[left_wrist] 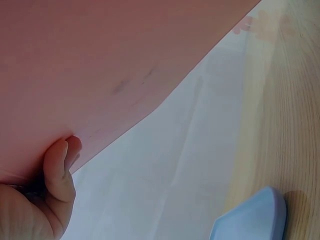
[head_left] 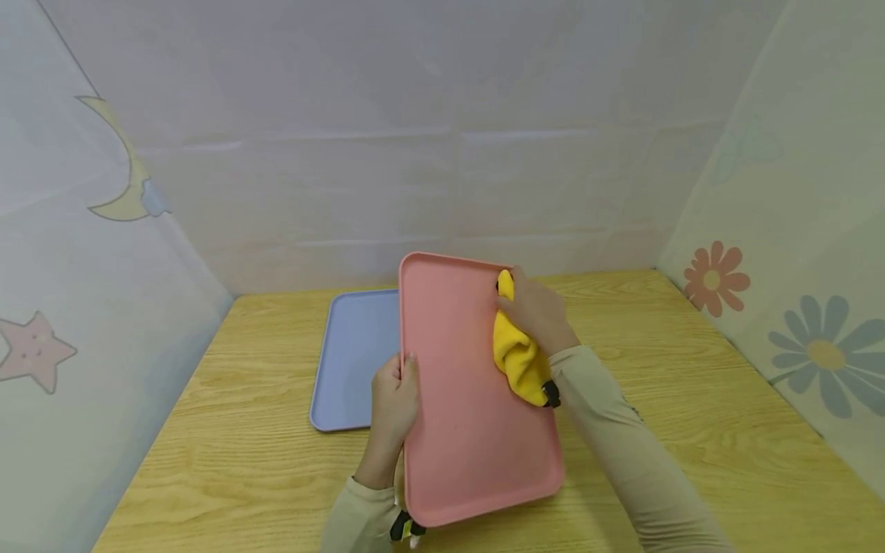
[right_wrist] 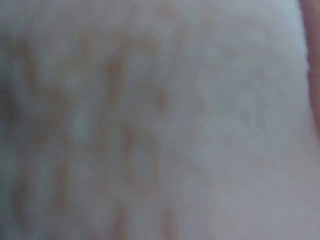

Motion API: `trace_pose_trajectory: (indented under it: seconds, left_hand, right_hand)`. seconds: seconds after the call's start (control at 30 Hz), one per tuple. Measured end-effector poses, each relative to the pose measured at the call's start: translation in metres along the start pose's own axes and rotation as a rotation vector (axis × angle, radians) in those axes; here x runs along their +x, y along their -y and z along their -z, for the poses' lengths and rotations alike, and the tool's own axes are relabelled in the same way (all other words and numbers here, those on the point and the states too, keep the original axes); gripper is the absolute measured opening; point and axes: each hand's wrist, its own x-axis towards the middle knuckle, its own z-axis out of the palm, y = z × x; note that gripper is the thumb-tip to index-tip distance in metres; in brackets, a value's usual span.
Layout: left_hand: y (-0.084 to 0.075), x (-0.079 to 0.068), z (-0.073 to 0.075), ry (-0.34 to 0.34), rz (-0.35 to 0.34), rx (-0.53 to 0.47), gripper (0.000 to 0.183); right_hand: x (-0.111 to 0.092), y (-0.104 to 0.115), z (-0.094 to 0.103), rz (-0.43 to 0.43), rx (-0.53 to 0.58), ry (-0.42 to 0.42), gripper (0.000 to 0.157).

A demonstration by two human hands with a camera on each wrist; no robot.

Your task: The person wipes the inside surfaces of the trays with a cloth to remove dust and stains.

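Note:
A pink tray [head_left: 456, 430] is held up and tilted above the table, its inner face toward the head camera. My left hand [head_left: 394, 399] grips its left rim, thumb on the inner side; in the left wrist view, fingers [left_wrist: 59, 167] lie against the underside, which has a few dark smudges. A yellow cloth [head_left: 518, 357] is bunched in my right hand [head_left: 541, 311] and lies against the tray's upper right side. The right wrist view is filled by a blurred whitish surface with brownish marks, too close to make out.
A blue tray [head_left: 356, 361] lies flat on the wooden table [head_left: 235, 430], partly hidden behind the pink tray. Pale walls [head_left: 429, 192] stand at the back and sides, with a moon, a star and flowers printed on the side ones.

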Motion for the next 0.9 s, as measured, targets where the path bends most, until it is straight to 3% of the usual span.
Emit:
trace_pose_trajectory:
  seconds: [0.2, 0.53, 0.9]
  left_hand:
    - [0.0126, 0.0024, -0.0012, 0.006, -0.035, 0.002, 0.033]
    - [0.0097, 0.0013, 0.0005, 0.012, -0.053, 0.007, 0.035]
    - [0.0068, 0.0018, -0.0009, 0.013, -0.040, 0.011, 0.035]
  right_hand:
    - [0.0016, -0.0067, 0.0013, -0.055, -0.011, 0.040, 0.049]
    - [0.0004, -0.0091, 0.0021, -0.064, -0.006, 0.045, 0.043]
    - [-0.0007, -0.0051, 0.0026, -0.046, -0.016, 0.016, 0.046]
